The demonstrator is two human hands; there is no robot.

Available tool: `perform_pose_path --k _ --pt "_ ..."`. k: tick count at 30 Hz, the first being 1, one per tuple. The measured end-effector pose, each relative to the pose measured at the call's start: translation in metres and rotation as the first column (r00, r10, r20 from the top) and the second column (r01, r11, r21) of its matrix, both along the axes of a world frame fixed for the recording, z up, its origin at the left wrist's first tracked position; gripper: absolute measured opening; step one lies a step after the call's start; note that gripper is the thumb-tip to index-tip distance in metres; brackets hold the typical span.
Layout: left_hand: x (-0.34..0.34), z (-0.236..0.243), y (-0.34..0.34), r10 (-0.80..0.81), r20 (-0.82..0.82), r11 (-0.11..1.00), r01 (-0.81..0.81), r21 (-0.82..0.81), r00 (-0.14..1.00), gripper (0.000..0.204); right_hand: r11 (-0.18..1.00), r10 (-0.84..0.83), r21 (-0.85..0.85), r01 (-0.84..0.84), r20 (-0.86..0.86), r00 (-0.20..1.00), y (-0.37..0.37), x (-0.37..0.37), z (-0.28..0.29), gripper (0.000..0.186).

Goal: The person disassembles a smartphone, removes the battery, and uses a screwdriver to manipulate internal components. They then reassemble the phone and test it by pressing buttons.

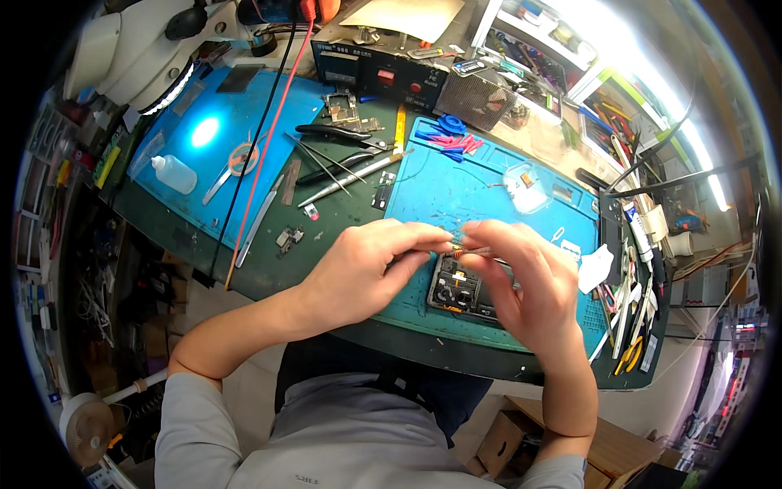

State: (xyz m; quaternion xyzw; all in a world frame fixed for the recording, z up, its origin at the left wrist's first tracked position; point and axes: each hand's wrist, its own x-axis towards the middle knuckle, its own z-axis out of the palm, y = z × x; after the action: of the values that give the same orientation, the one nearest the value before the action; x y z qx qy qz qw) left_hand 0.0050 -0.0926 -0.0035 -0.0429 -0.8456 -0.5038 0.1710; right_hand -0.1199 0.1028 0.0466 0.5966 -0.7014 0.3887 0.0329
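Above the blue work mat (pixel 407 187), the fingertips of my left hand (pixel 354 265) and my right hand (pixel 533 281) meet in a pinch. Between them is a tiny part (pixel 458 249) with yellow and copper-coloured bits; its kind is too small to make out, and fingers cover much of it. Just below lies an opened phone (pixel 456 295), its dark inner boards and camera area showing. My right hand partly hides the phone's right side.
Tweezers (pixel 330 167), black-handled pliers (pixel 338 134) and a pen-like tool (pixel 346 181) lie left of the mat. A white bottle (pixel 173 174) stands farther left. Pink and blue picks (pixel 456 145) and a clear box (pixel 526 189) sit behind; hand tools (pixel 631 314) crowd the right edge. Red and black cables cross the left side.
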Motion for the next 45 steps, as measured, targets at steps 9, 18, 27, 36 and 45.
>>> perform_pose_path --k 9,18,27,36,45 --pt "-0.033 0.013 -0.007 0.111 -0.039 0.905 -0.117 -0.408 0.993 0.014 0.979 -0.187 -0.08 0.189 0.04 0.982 -0.005 0.001 -0.006 0.053" --pt "-0.048 0.007 -0.002 0.122 -0.017 0.827 -0.111 -0.551 0.992 0.011 0.976 -0.217 -0.005 0.218 0.073 0.974 -0.006 0.007 0.001 0.052" --pt "-0.055 -0.01 -0.001 0.12 -0.106 0.779 -0.16 -0.606 0.987 0.01 0.985 -0.17 0.023 0.169 0.075 0.983 -0.01 0.009 0.009 0.055" --pt "-0.053 -0.011 -0.008 0.072 -0.109 0.911 -0.11 -0.399 0.991 0.009 0.988 -0.148 -0.034 0.153 0.11 0.983 -0.012 0.009 0.005 0.059" --pt "-0.055 0.014 -0.011 0.067 0.09 0.997 -0.071 0.042 0.994 0.02 0.987 -0.162 0.016 0.162 0.161 0.973 -0.01 0.01 0.003 0.063"
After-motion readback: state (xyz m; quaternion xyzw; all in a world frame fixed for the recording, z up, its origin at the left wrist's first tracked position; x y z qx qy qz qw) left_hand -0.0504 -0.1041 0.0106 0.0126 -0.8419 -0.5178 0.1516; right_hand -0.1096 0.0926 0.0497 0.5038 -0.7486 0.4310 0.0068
